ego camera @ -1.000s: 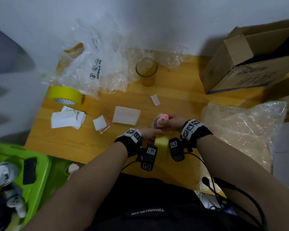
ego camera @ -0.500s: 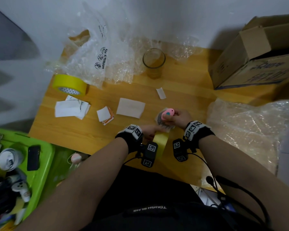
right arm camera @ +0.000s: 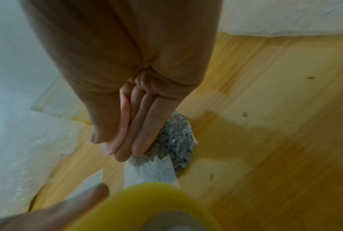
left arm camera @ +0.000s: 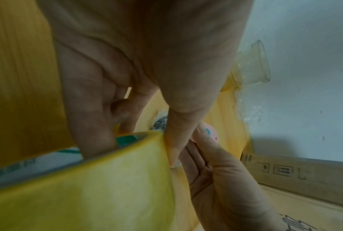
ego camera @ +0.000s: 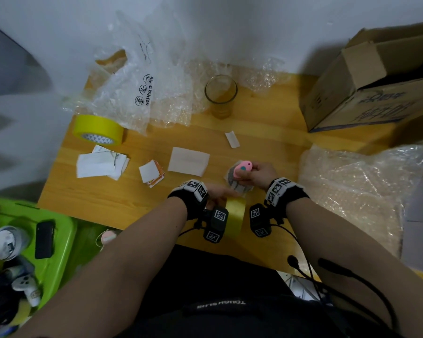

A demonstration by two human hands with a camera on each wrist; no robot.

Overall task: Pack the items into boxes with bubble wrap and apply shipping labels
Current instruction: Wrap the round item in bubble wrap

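My left hand [ego camera: 217,193] grips a yellow tape roll [ego camera: 235,213] at the table's front edge. In the left wrist view its fingers sit inside the tape roll [left arm camera: 107,187] and the thumb presses on the outside. My right hand [ego camera: 256,174] pinches a small pink gadget [ego camera: 242,167] with a teal dot against a grey bubble-wrapped bundle [ego camera: 238,187]. In the right wrist view the fingers lie along the bundle [right arm camera: 176,137]. A strip of tape [right arm camera: 152,170] runs from the roll [right arm camera: 147,203] onto it.
On the wooden table [ego camera: 266,132] lie a second yellow tape roll [ego camera: 98,128], paper labels [ego camera: 188,161], a glass [ego camera: 220,96] and air-cushion bags [ego camera: 142,89]. An open cardboard box [ego camera: 376,93] stands at the back right, a bubble wrap sheet [ego camera: 352,191] before it. A green bin [ego camera: 59,230] is lower left.
Both hands keep their hold in the same spot near the table's front. Only the head view has shifted a little.
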